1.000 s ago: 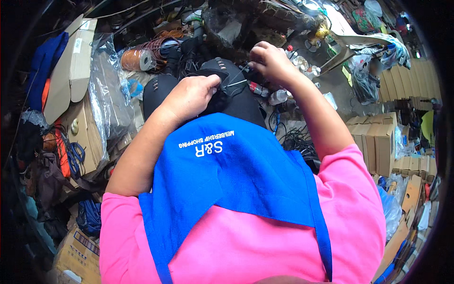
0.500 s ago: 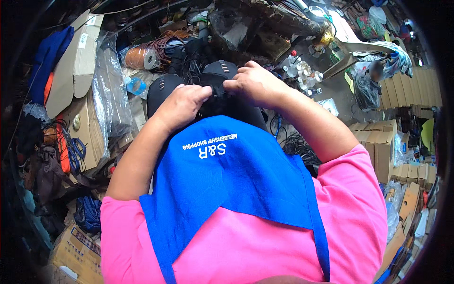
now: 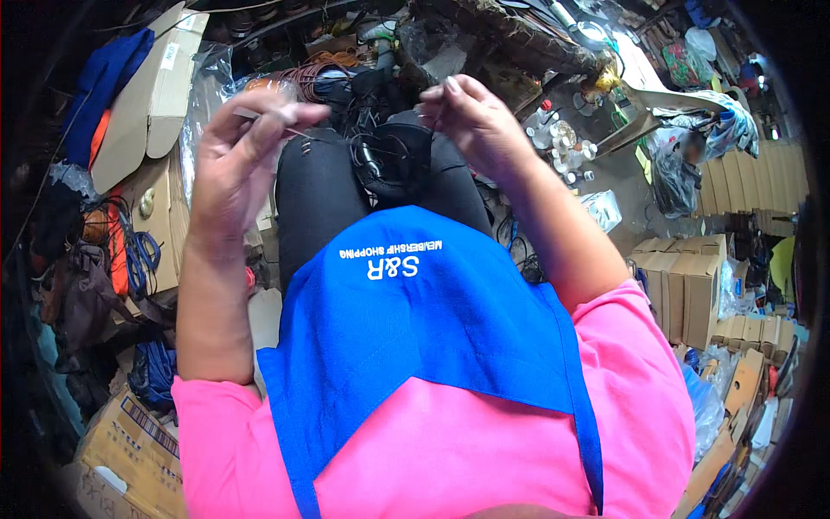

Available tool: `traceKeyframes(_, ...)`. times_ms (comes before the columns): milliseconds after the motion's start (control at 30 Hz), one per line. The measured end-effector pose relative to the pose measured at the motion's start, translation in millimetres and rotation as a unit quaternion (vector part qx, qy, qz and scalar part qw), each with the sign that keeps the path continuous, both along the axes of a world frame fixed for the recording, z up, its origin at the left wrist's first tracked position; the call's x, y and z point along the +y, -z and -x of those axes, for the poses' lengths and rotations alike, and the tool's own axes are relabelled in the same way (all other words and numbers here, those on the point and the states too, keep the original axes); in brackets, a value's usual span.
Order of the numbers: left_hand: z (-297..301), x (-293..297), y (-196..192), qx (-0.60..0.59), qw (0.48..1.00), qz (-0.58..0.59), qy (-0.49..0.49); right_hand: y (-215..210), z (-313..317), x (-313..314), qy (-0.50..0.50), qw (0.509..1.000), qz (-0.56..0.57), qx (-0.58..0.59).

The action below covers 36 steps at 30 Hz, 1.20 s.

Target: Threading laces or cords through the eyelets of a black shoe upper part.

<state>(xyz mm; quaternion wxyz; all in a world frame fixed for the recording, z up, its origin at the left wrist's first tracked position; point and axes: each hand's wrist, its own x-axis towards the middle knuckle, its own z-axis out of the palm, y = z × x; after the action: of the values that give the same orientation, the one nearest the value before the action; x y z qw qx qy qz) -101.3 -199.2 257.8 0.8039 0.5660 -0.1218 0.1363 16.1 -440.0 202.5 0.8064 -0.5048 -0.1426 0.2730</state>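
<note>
A black object (image 3: 399, 160) with a shiny metal bit lies between my black-trousered knees; it may be a shoe, but its shape is hard to make out. My left hand (image 3: 240, 160) is raised to the left of it, thumb and fingers pinched. A thin dark thread (image 3: 303, 135) comes out from those fingertips, and a small greyish piece shows between the fingers, blurred. My right hand (image 3: 478, 121) is up on the other side, also pinched, with a fine dark thread hanging at its fingertips. The two hands are well apart.
Cardboard sheets (image 3: 160, 95) lean at the left, near blue-handled scissors (image 3: 141, 264). Small bottles (image 3: 562, 143) cluster at the far right. Cardboard boxes (image 3: 692, 285) stand at the right, and a carton (image 3: 130, 450) sits at the lower left. Coiled reddish cord (image 3: 322, 76) lies ahead.
Both hands were close together over the black object. They have drawn apart and up, the left hand farther to the left, with thread now visible at the fingers.
</note>
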Motion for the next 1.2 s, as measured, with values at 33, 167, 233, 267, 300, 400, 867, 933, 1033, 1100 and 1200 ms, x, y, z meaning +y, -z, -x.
traceKeyframes(33,-1.2,-13.7,-4.5,-0.001,1.000,0.002,0.000,1.4,6.4,10.7,-0.015,0.995,-0.074,0.067)
traceKeyframes(167,10.0,-14.1,2.5,0.088,0.962,0.102,0.236,-6.1,7.8,-1.9,-0.194,0.981,-0.007,0.016)
traceKeyframes(233,15.2,16.8,25.8,0.189,0.961,-0.200,0.036,-1.0,16.0,-19.6,-0.171,0.932,0.250,-0.201)
traceKeyframes(267,22.1,31.2,37.4,0.180,0.962,-0.203,-0.043,0.8,18.1,-31.9,-0.174,0.887,0.332,-0.270)
traceKeyframes(300,29.5,49.8,46.1,0.170,0.956,-0.203,-0.124,1.1,16.1,-47.8,-0.175,0.829,0.410,-0.337)
traceKeyframes(400,56.8,157.9,30.5,0.170,0.870,-0.279,-0.369,25.9,-0.1,-126.0,-0.068,0.758,0.547,-0.348)
traceKeyframes(867,12.9,74.1,34.5,0.140,0.891,-0.344,-0.262,28.3,-3.3,-144.5,-0.104,0.733,0.578,-0.343)
traceKeyframes(933,-6.3,11.8,36.7,0.055,0.871,-0.478,-0.099,5.7,5.8,-91.3,-0.086,0.825,0.468,-0.306)
traceKeyframes(1033,-35.9,-37.4,51.2,0.047,0.882,-0.468,0.033,-11.8,6.6,-46.1,-0.093,0.850,0.409,-0.320)
traceKeyframes(1100,-52.1,-54.3,58.7,0.105,0.884,-0.449,0.076,-7.2,-3.4,-36.7,-0.099,0.825,0.417,-0.368)
traceKeyframes(1200,-65.2,-55.3,62.6,0.071,0.830,-0.545,0.098,-7.9,-8.2,-33.2,-0.113,0.787,0.423,-0.434)
